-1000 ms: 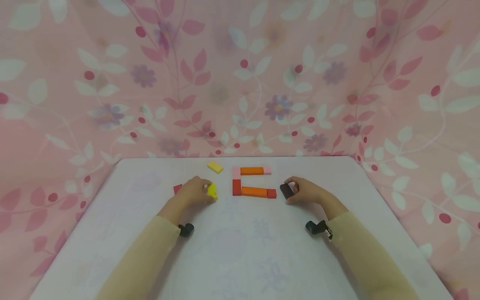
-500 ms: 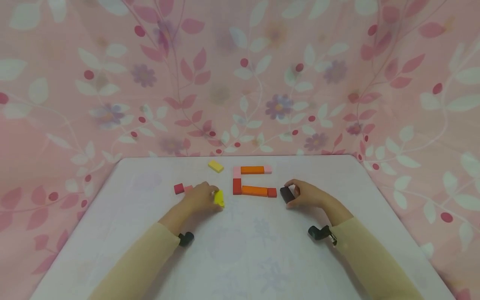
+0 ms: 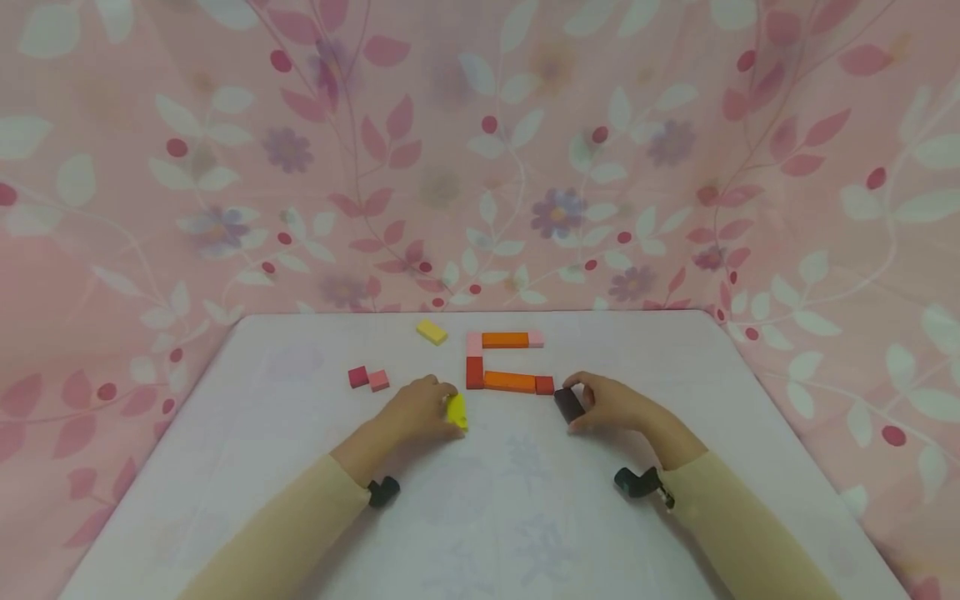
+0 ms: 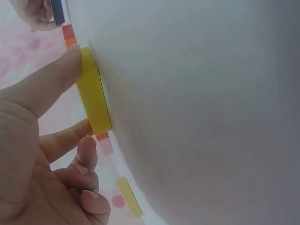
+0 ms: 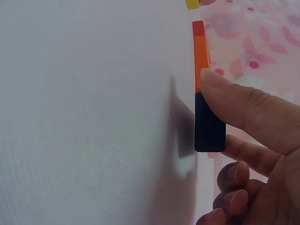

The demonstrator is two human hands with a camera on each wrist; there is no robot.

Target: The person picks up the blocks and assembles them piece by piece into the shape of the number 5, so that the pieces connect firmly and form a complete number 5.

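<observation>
My left hand [image 3: 416, 408] pinches a bright yellow block [image 3: 456, 412] between thumb and finger, left of centre on the table. In the left wrist view this yellow block [image 4: 95, 96] has a notch near the thumb end, and the other fingers curl beneath. My right hand [image 3: 611, 404] pinches a black rectangular block [image 3: 569, 406], tilted in the head view. In the right wrist view a shadow lies beside the black block [image 5: 210, 123]. Between and beyond the hands, a small red block [image 3: 544, 385] ends a C-shaped row with a lower orange block [image 3: 510, 382].
The C continues through a red block [image 3: 474, 372], a pink block [image 3: 474, 343], an upper orange block [image 3: 505, 340] and a light pink block [image 3: 536, 339]. Beyond the left hand lie a pale yellow block [image 3: 431, 332], a crimson cube [image 3: 358, 377] and a pink cube [image 3: 378, 380].
My left hand has carried the yellow block rightward and nearer to me, uncovering the crimson and pink cubes. My right hand has shifted slightly nearer with the black block.
</observation>
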